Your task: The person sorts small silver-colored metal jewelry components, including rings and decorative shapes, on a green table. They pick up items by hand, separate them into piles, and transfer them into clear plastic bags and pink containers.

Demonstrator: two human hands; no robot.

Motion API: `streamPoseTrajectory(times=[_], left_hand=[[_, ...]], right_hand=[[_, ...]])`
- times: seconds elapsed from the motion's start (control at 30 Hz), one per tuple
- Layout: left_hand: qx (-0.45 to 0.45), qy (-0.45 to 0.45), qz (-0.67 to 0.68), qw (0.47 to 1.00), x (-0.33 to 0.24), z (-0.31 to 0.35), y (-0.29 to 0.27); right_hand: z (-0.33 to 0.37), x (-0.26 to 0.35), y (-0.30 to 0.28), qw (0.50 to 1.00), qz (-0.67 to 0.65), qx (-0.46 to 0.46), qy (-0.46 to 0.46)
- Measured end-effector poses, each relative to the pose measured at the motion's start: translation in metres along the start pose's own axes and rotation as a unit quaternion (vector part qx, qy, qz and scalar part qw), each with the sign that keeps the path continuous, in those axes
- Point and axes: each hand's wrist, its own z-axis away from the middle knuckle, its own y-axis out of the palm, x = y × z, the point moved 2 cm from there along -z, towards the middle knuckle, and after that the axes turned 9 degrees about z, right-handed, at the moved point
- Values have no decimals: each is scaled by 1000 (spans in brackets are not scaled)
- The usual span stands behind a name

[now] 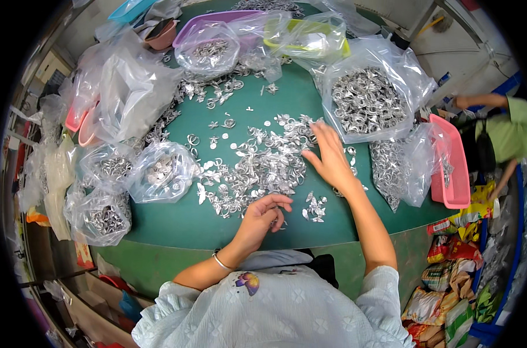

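A loose heap of small silver metal pieces [269, 168], some ring-like and some leaf- or wing-shaped, spreads over the middle of the green tabletop [252, 95]. My right hand [330, 153] rests at the heap's right edge, its fingers stretched out and touching the pieces there. Just below the heap, my left hand [262, 216] is curled with its fingers bent toward the thumb; whatever they may hold is too small to make out. Between my hands lies a small separate cluster of silver pieces [314, 207]. A few single pieces are scattered beyond the heap.
Clear plastic bags of silver pieces stand at the right [368, 101] and left [162, 171]. Behind them are a purple tray [217, 18] and a lime-green tray [347, 47]. A pink basket [452, 168] sits at the right edge. Another person [521, 127] is at far right.
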Motion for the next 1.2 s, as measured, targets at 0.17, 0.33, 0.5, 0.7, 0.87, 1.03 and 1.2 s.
streamPoseTrajectory(times=[0.17, 0.33, 0.5, 0.7, 0.87, 1.03, 1.2], left_hand=[[-21, -60, 62, 996, -2, 7, -7], [-19, -59, 75, 995, -4, 12, -16], [6, -91, 108, 990, -5, 11, -10], [36, -141, 190, 971, 0, 1, -4], [28, -165, 309, 936, 4, -11, 9], [86, -224, 246, 939, 12, -9, 8], [55, -211, 208, 954, 12, -1, 8]], right_hand=[[-17, -7, 27, 996, -13, 72, 59], [24, 22, -3, 988, -121, 93, 18], [41, 11, -16, 958, -233, -33, 165], [56, 10, -27, 637, -674, 44, 372], [52, 48, -46, 906, -369, 134, 157], [32, -35, -33, 978, 128, -18, 164], [12, -67, 0, 955, 191, 57, 217]])
